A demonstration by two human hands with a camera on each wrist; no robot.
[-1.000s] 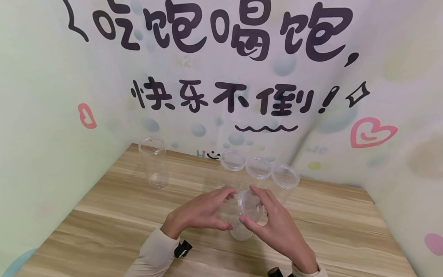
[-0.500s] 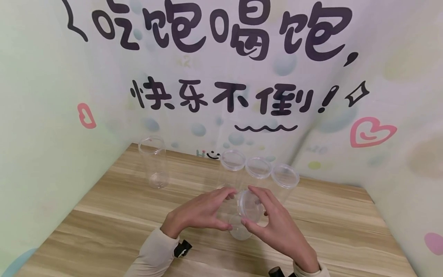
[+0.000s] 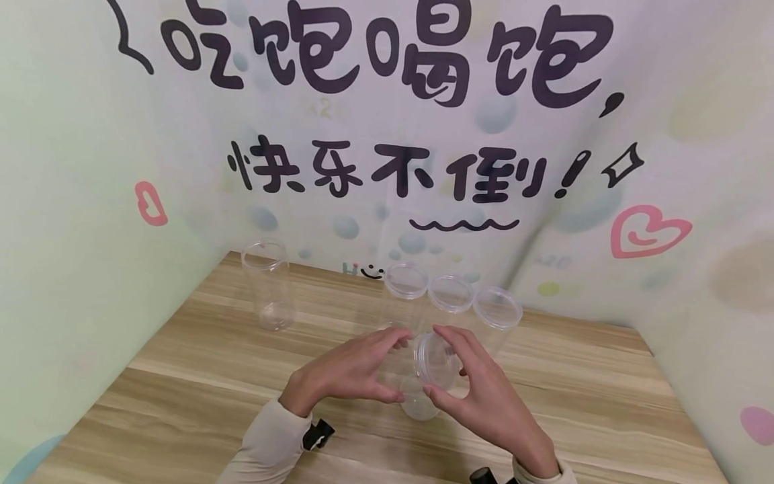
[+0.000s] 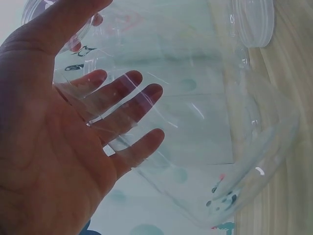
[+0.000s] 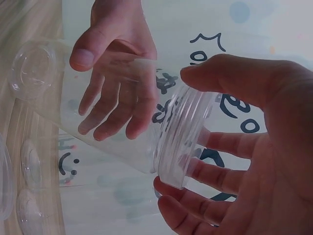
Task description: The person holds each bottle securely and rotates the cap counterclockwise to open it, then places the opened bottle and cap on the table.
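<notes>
In the head view my left hand holds a clear plastic cup round its body, tilted above the wooden table. Its see-through wall fills much of the left wrist view, with fingers behind it and the thumb on the near side. My right hand grips a clear ridged lid by its edge, thumb on one side and fingers on the other. In the right wrist view the lid sits at the cup's mouth; how firmly it is seated I cannot tell.
Three clear cups with lids, the left, middle and right, stand in a row just beyond my hands. An uncovered clear cup is upright at the back left. Printed cloth walls border the wooden table.
My right thumb and fingers have shifted very slightly on the lid's edge. The left hand and the cup stay where they were.
</notes>
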